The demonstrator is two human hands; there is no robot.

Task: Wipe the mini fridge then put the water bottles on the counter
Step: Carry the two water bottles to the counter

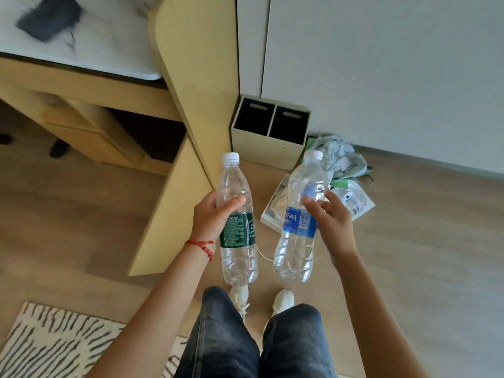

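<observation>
My left hand (211,214) grips a clear water bottle with a green label (238,249) and white cap, held upright above the floor. My right hand (331,216) holds a second clear bottle with a blue label (297,241), tilted slightly to the right, its white cap up. The white marble counter top (109,36) lies at the upper left with a dark grey cloth (49,17) on it. A dark opening (152,137) shows under the counter behind an open wooden door (169,214); I cannot tell whether it is the fridge.
A beige two-compartment bin (268,156) stands against the wall ahead. Plastic bags and papers (343,170) lie on the wooden floor to its right. A striped rug (54,342) lies at lower left. My jeans and white shoes (283,298) are below.
</observation>
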